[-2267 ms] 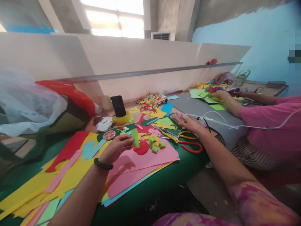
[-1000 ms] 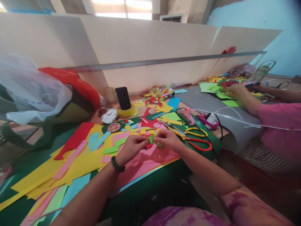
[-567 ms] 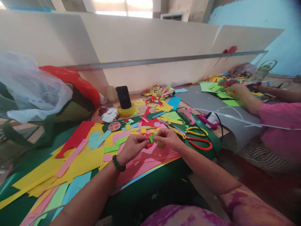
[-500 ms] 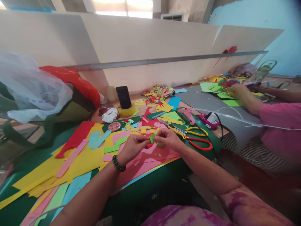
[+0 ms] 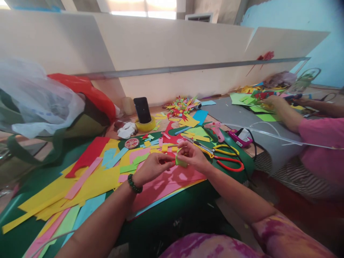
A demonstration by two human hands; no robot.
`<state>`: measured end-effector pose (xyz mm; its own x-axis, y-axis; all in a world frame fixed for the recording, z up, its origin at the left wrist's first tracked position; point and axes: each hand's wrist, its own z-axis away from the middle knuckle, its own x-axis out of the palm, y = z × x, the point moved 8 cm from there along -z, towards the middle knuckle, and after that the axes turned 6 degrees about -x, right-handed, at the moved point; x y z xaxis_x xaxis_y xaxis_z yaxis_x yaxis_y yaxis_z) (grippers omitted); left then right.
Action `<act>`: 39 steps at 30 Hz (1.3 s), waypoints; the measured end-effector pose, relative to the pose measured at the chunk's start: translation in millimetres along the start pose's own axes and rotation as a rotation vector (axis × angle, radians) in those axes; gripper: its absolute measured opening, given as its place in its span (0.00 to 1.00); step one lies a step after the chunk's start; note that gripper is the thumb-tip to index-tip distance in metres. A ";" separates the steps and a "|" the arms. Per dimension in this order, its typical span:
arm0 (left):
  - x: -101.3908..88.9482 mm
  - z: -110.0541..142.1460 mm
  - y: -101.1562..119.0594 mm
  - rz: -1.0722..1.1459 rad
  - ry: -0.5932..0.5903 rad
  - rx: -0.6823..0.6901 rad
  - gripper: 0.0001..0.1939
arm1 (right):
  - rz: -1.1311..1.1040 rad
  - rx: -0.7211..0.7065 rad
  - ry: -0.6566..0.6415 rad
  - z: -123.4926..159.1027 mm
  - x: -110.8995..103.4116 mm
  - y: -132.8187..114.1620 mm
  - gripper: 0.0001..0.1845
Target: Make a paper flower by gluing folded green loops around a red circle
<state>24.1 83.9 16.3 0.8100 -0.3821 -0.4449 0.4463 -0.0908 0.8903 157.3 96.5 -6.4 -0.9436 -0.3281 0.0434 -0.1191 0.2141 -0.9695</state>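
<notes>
Green strip [image 5: 177,158] sat above pink sheets [image 5: 172,178], pinched between fingers of right hand [image 5: 195,157]; left hand [image 5: 152,166] just beside, its grip unclear. Seemed light, flexible, easily creased; edges suited gentle hold.

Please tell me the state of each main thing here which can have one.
Lime-green paper-like strip: bent, in the right hand.
Left hand: beside the strip, contact unclear.
Black rectangular smartphone: propped up, screen dark.
Round yellow tape roll: lying flat.
White tissue-like wad: crumpled.
Pink plastic glue gun: lying unheld.
</notes>
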 end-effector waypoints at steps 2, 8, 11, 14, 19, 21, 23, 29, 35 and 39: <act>-29.6 -1.7 -4.8 -0.012 0.095 -0.026 0.17 | 0.020 -0.042 0.071 -1.6 -11.6 -5.3 0.24; -113.6 1.8 -35.2 -0.389 0.290 -0.216 0.15 | 0.279 -0.145 0.240 0.9 -53.8 -32.9 0.21; -116.2 -1.0 -54.7 -0.574 0.219 -0.337 0.20 | 0.484 -0.135 0.245 4.5 -64.2 -37.5 0.16; -103.6 -7.2 -65.1 -0.805 0.093 -0.355 0.23 | 0.686 -0.080 0.222 4.5 -68.3 -29.8 0.13; -94.7 -11.4 -72.9 -0.970 -0.013 -0.375 0.20 | 0.954 -0.009 0.167 -2.4 -71.0 -21.4 0.08; -94.5 -11.8 -72.4 -0.977 -0.023 -0.369 0.17 | 1.026 -0.051 0.188 -2.9 -72.8 -30.3 0.08; -93.7 -12.1 -70.7 -0.966 -0.025 -0.357 0.13 | 1.058 -0.158 0.256 1.1 -74.0 -46.8 0.10; -88.3 -11.2 -66.5 -0.882 -0.020 -0.342 0.09 | 0.930 -0.554 0.408 33.5 -59.5 -89.0 0.08; -90.6 -10.1 -68.6 -0.848 0.029 -0.393 0.15 | 0.851 -0.589 0.401 37.4 -52.3 -90.4 0.06; -89.4 -10.8 -70.8 -0.840 0.020 -0.395 0.16 | 0.825 -0.457 0.284 17.4 -56.3 -73.9 0.06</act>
<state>-75.8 134.4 -8.0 0.1672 -0.3169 -0.9336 0.9838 -0.0089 0.1792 224.6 83.1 58.6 -0.8165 0.3042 -0.4907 0.5585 0.6316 -0.5378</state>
